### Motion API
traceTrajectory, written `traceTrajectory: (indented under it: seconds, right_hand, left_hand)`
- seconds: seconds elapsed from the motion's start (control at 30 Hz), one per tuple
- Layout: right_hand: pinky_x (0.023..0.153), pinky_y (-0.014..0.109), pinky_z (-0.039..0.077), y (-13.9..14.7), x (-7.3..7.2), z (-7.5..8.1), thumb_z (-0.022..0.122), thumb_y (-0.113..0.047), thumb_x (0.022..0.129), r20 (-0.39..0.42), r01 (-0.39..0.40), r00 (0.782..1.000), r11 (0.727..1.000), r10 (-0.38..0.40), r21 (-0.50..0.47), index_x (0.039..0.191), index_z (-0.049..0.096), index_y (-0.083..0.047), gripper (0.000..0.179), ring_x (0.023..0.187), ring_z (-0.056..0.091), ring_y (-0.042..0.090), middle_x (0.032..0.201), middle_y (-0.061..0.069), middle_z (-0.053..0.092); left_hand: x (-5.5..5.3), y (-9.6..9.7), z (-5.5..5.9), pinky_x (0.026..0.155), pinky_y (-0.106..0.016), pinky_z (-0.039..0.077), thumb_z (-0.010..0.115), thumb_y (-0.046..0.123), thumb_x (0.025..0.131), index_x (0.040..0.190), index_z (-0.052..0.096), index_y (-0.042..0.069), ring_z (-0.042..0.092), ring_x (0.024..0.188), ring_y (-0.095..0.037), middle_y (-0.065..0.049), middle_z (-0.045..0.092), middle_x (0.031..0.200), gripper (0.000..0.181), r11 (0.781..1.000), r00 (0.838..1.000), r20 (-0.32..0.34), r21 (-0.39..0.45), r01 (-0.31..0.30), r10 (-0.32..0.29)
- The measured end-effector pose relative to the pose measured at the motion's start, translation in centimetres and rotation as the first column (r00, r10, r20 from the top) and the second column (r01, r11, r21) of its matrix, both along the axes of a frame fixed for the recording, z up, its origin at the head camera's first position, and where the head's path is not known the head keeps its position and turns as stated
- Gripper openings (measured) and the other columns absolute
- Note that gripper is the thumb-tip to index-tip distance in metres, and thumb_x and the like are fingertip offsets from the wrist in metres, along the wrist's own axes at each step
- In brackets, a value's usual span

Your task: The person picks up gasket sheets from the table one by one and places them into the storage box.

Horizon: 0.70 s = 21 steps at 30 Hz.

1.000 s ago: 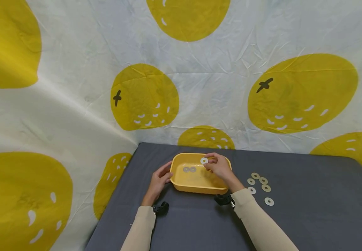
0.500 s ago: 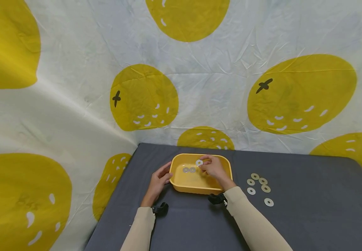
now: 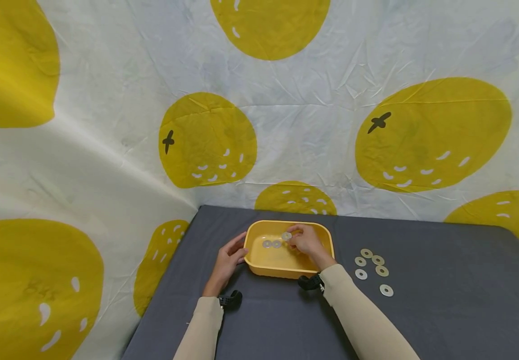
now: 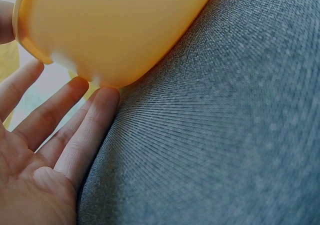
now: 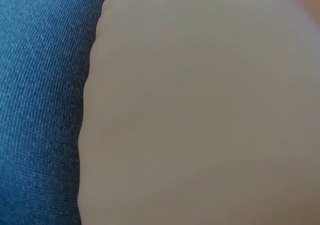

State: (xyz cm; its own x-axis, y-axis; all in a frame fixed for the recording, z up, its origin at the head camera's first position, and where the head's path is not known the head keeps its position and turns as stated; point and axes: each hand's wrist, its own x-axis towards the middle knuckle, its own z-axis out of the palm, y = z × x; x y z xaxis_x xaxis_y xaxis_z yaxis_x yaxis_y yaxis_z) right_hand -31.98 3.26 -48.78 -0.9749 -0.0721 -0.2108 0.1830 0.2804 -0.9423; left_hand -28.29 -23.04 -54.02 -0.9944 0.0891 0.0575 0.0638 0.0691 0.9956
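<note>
In the head view, my left hand [image 3: 227, 260] holds the left end of a yellow plastic tray [image 3: 268, 270]. The left wrist view shows its fingertips against the outer wall of the tray [image 4: 120, 30], with one digit up at the rim. My right hand [image 3: 306, 241] reaches over the tray and pinches a flat metal washer [image 3: 286, 235] low inside it. Just left of that, two more washers [image 3: 267, 244] lie side by side on the tray floor. A beige sleeve [image 5: 200, 110] fills most of the right wrist view and hides the right fingers.
Several loose washers [image 3: 378, 260] lie on the dark grey tablecloth [image 3: 444, 280] right of the tray, near my right forearm. A white curtain [image 3: 304, 140] with yellow fruit prints hangs behind the table and along its left side.
My right hand has moved slightly left over the tray and lowered the washer toward the tray floor. My left hand has stayed at the tray's left end.
</note>
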Motion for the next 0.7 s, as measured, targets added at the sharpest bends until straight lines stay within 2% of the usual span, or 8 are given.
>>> traceTrajectory:
  seconds: [0.2,0.4,0.7]
  right_hand:
    - [0.053,0.029,0.039,0.0,0.11,-0.08,0.067,0.002,0.09,0.011,0.007,1.0,0.999,-0.008,0.051,0.121,0.066,-0.001,0.031,0.057,0.054,0.019,0.085,0.022,0.073]
    - [0.051,0.027,0.038,-0.02,-0.07,-0.23,0.067,0.0,0.09,0.039,0.009,0.999,0.993,-0.014,0.116,0.118,0.067,-0.002,0.028,0.055,0.054,0.019,0.076,0.018,0.071]
    - [0.051,0.025,0.039,0.06,-0.4,-0.25,0.068,0.001,0.088,0.058,0.014,0.998,0.99,-0.023,0.137,0.117,0.067,0.0,0.028,0.058,0.058,0.018,0.076,0.014,0.07]
  left_hand:
    - [0.05,0.04,0.08,0.09,-0.032,0.061,0.064,0.015,0.101,0.15,0.054,0.024,0.064,0.126,-0.034,-0.016,0.062,0.142,0.051,1.0,1.0,0.006,0.008,-0.002,0.002]
    - [0.23,0.04,0.3,0.09,-0.033,0.061,0.065,0.016,0.101,0.148,0.056,0.029,0.064,0.126,-0.032,-0.013,0.063,0.142,0.049,1.0,1.0,0.02,0.006,-0.009,0.009]
    - [0.27,0.18,0.72,0.09,-0.032,0.061,0.065,0.017,0.1,0.148,0.056,0.029,0.065,0.124,-0.034,-0.014,0.063,0.141,0.049,1.0,0.999,0.03,0.008,-0.012,0.012]
